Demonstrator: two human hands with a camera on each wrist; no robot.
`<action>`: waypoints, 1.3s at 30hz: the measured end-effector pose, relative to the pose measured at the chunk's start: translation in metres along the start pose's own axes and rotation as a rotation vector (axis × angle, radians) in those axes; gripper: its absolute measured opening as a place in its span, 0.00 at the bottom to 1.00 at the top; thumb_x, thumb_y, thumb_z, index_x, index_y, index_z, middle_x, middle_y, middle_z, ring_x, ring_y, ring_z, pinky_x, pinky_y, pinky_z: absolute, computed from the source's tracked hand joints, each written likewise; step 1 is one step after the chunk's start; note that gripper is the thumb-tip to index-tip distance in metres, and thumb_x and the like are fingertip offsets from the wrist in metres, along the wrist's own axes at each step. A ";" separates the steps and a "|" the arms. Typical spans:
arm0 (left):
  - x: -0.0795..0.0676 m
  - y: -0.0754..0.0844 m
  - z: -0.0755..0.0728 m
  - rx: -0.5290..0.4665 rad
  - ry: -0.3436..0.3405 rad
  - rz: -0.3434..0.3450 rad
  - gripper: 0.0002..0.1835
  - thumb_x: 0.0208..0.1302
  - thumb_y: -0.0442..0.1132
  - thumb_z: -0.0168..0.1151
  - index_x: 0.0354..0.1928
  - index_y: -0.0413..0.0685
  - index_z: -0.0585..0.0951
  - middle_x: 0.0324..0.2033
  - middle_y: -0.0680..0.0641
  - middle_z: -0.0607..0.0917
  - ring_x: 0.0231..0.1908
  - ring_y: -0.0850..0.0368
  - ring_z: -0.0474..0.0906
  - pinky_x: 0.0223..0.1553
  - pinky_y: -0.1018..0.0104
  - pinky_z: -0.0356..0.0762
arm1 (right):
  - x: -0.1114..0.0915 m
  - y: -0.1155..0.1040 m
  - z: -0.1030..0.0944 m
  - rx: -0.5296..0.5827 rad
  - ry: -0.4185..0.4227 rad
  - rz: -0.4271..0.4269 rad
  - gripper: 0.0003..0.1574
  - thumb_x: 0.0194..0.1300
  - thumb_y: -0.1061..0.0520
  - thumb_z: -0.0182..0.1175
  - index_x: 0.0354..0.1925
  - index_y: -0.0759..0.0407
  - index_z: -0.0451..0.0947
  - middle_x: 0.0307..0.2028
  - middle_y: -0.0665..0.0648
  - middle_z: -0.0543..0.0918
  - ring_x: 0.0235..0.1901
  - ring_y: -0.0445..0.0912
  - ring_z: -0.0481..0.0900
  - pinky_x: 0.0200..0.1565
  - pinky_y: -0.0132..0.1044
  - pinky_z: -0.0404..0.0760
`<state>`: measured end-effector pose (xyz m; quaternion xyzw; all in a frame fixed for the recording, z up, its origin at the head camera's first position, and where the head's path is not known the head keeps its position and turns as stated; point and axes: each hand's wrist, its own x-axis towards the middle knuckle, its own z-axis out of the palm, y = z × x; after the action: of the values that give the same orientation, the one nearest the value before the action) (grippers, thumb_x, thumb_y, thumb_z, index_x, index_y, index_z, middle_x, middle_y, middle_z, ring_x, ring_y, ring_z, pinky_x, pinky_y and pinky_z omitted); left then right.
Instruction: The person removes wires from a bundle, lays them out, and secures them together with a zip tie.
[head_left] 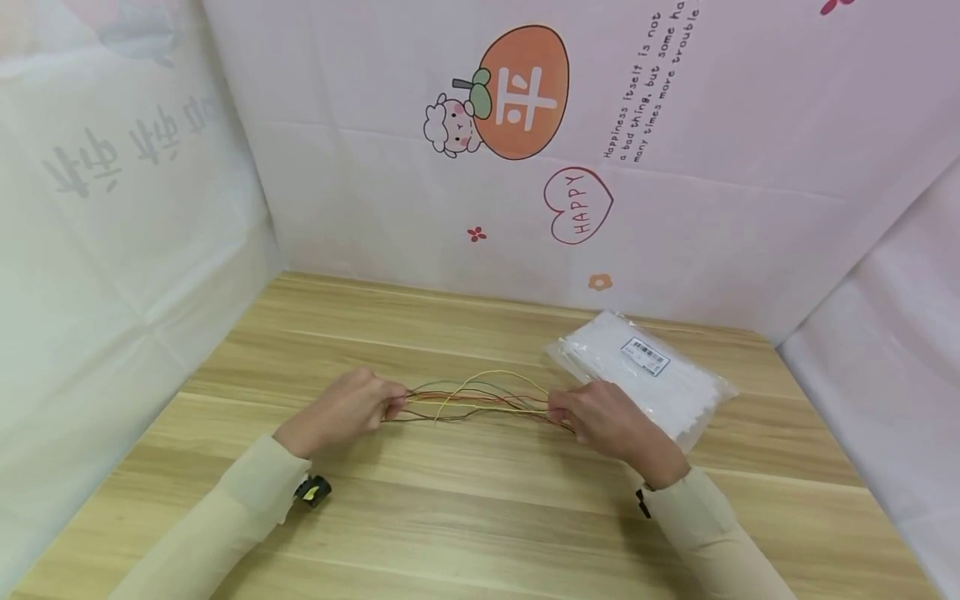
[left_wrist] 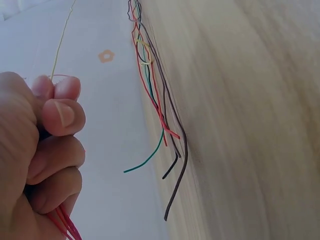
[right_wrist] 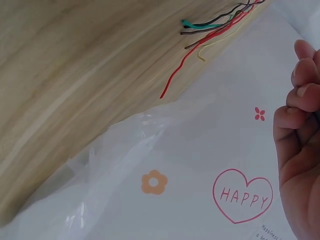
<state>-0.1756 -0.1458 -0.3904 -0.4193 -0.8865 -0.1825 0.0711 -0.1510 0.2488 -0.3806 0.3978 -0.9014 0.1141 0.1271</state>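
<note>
In the head view my left hand [head_left: 348,410] and right hand [head_left: 603,425] are held apart over the wooden table, with a thin yellow wire [left_wrist: 60,42] drawn straight between them. My left thumb and fingers pinch one end, and red strands [left_wrist: 64,222] come out below the curled fingers in the left wrist view. The right hand's fingers curl at the other end; the wire there is hidden in the right wrist view. Several loose red, green, black, brown and yellow wires [right_wrist: 175,70] lie along the table behind and beneath, their cut ends fanned out.
A clear plastic bag [head_left: 697,387] with white contents and a barcode label [head_left: 645,356] lies right beside the right hand. Printed white cloth [head_left: 420,217] hangs behind the wooden table [head_left: 450,533] and at both sides.
</note>
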 end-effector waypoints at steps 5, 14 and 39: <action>-0.002 -0.005 0.001 -0.030 0.000 0.033 0.21 0.50 0.17 0.47 0.23 0.53 0.78 0.17 0.59 0.78 0.20 0.73 0.58 0.24 0.77 0.62 | -0.001 0.001 0.001 0.000 0.011 -0.003 0.19 0.60 0.76 0.62 0.29 0.51 0.80 0.23 0.46 0.85 0.21 0.31 0.66 0.27 0.29 0.75; -0.004 -0.008 0.002 -0.065 -0.001 0.068 0.21 0.53 0.17 0.49 0.24 0.54 0.78 0.19 0.58 0.81 0.20 0.74 0.60 0.24 0.77 0.64 | -0.006 0.005 0.003 0.017 -0.020 0.029 0.16 0.63 0.72 0.65 0.30 0.51 0.82 0.27 0.45 0.88 0.22 0.30 0.69 0.28 0.30 0.77; -0.002 -0.008 0.004 -0.084 -0.103 -0.050 0.18 0.66 0.21 0.55 0.24 0.52 0.77 0.18 0.61 0.71 0.21 0.72 0.59 0.25 0.76 0.63 | -0.009 0.011 0.003 -0.010 -0.088 0.106 0.14 0.70 0.61 0.69 0.28 0.49 0.79 0.20 0.39 0.74 0.21 0.31 0.64 0.28 0.30 0.73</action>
<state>-0.1806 -0.1499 -0.3969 -0.4086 -0.8906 -0.1997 0.0031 -0.1543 0.2611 -0.3876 0.3534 -0.9266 0.0986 0.0830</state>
